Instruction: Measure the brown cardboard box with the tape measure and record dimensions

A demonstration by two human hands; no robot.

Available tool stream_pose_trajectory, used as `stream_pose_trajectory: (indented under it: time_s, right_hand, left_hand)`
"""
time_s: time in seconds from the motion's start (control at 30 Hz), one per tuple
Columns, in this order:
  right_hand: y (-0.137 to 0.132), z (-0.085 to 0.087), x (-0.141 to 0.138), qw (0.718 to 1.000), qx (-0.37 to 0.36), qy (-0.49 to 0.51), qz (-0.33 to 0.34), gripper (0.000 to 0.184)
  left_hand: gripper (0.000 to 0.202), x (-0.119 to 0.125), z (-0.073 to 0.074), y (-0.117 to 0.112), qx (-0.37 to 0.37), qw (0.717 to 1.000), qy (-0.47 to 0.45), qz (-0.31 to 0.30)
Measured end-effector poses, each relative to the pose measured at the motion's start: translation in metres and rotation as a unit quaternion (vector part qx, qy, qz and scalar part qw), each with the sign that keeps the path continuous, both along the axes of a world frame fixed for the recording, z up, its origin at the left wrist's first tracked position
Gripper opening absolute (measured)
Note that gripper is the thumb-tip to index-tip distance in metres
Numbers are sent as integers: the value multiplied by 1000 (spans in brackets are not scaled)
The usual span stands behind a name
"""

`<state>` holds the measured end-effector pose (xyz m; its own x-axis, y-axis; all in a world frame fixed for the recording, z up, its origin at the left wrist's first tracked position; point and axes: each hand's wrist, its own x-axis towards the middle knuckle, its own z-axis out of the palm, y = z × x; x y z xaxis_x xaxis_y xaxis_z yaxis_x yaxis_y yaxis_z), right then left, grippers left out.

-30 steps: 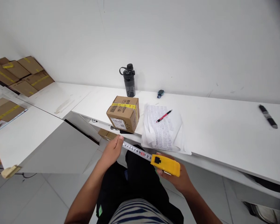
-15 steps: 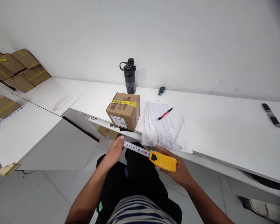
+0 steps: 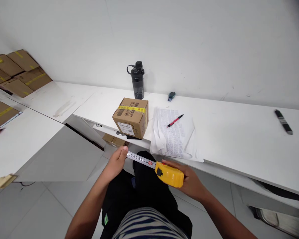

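My right hand (image 3: 191, 182) grips a yellow tape measure (image 3: 169, 174) in front of my lap. A short length of white blade (image 3: 141, 159) runs from it up and left to my left hand (image 3: 116, 161), whose fingers pinch the blade's end. Both hands hover just below the front edge of the white table (image 3: 239, 139). A small cardboard box (image 3: 131, 117) with yellow tape stands on the table near that edge, just beyond my left hand.
Printed paper sheets (image 3: 174, 137) with a red pen (image 3: 175, 120) lie right of the box. A black bottle (image 3: 137, 80) stands by the wall, near a small blue object (image 3: 171, 96). A black marker (image 3: 283, 121) lies far right. Flat cartons (image 3: 15, 71) are stacked far left.
The visible blade has become shorter, and the tape measure has come slightly left toward my left hand. The view has shifted a little.
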<state>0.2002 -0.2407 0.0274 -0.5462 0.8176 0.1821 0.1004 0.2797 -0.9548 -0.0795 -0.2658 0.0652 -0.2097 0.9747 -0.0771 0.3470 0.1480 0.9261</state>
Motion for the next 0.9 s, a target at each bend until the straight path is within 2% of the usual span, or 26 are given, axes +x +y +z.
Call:
stream_pose_trajectory:
  time_s: [0.13,0.23,0.3,0.4,0.43,0.5,0.57,0.63,0.73,0.9]
  right_hand:
    - [-4,13,-1,1000,26,-7,12,55]
    - [-7,21,3,999,26,-10,20,52]
    - [-8,24,12,1000,21,-10,-5,51]
    - [-7,23,31,995,-27,0,-95,47]
    - [-6,22,37,992,-51,4,-116,47]
    - [-5,19,45,988,-91,10,-122,47]
    - [-2,16,47,990,-94,16,-106,50]
    - [0,14,44,994,-69,15,-86,50]
    - [3,15,33,998,-29,6,-48,50]
    - [3,16,2,999,-12,42,9,52]
  left_hand:
    - [46,1,6,-5,-24,1000,-16,-5]
    - [45,-6,14,-12,-62,996,-62,-25]
    - [45,-19,24,-16,-70,992,-109,4]
    - [44,-48,44,-23,-29,978,-174,113]
    - [43,-57,51,-25,-25,975,-184,125]
    - [41,-72,63,-28,-32,976,-185,113]
    - [39,-79,69,-29,-41,979,-178,84]
    - [38,-79,68,-28,-45,981,-176,61]
    - [39,-65,59,-24,-70,982,-176,6]
    - [43,-19,38,-18,-106,979,-146,-93]
